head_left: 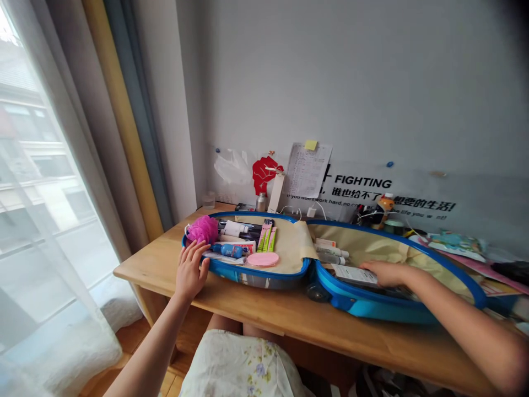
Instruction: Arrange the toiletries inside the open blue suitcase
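Note:
A blue suitcase [264, 275] lies open on a wooden desk [256, 314]. Its left half holds a pink bath puff [204, 229], a blue bottle [227, 251], tubes, pink-green packets [268, 238] and a round pink pad [263, 259]. My left hand [190, 270] rests on the left rim beside the puff, fingers spread and flat, holding nothing. My right hand [384, 273] lies palm down inside the right half [413, 311], on a white printed box [353, 274], near several tubes [330, 253]. Its fingers are stretched out.
The wall behind carries a red fist sticker [264, 173], a paper sheet [306, 170] and printed words. Bottles, cables and a bright packet [452, 242] crowd the desk's back and right. A sheer curtain [49, 231] and window stand at left. My floral-clad lap [243, 364] shows below.

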A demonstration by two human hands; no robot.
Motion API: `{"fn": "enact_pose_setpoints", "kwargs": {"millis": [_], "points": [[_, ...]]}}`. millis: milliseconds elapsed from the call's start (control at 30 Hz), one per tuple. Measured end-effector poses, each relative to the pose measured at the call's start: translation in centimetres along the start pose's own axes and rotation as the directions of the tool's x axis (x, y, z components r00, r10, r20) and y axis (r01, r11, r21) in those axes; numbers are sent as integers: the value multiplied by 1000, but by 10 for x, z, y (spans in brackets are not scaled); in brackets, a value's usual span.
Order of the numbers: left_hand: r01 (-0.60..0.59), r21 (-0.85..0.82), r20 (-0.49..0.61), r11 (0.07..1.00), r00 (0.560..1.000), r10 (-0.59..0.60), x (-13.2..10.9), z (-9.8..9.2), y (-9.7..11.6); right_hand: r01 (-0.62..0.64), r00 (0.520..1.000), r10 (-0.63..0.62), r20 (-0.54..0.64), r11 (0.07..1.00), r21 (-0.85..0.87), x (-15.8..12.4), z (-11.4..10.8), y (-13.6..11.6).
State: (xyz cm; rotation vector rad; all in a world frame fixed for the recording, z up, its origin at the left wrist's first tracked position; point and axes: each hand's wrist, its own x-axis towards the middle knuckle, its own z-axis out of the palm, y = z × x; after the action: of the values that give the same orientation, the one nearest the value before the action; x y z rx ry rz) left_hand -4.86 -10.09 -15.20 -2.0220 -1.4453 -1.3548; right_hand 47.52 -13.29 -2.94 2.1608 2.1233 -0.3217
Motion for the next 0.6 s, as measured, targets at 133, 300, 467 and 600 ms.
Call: {"fn": "enact_pose_setpoints", "kwargs": {"millis": [133,300,467,600], "points": [[15,-9,15,1000,1000,-15,-1,1,-1,-7,1000,7,0,1000,4,-1,0,1],[36,-25,18,999,999,-35,-2,2,-2,-42,999,42,-12,999,1,-7,-4,1],[35,-43,4,998,999,-34,-1,2,0,-52,998,52,-24,999,-2,-20,-16,-4],[25,-36,-1,999,1000,-25,0,2,0,-66,997,66,-27,998,10,-30,-33,-3]]}}
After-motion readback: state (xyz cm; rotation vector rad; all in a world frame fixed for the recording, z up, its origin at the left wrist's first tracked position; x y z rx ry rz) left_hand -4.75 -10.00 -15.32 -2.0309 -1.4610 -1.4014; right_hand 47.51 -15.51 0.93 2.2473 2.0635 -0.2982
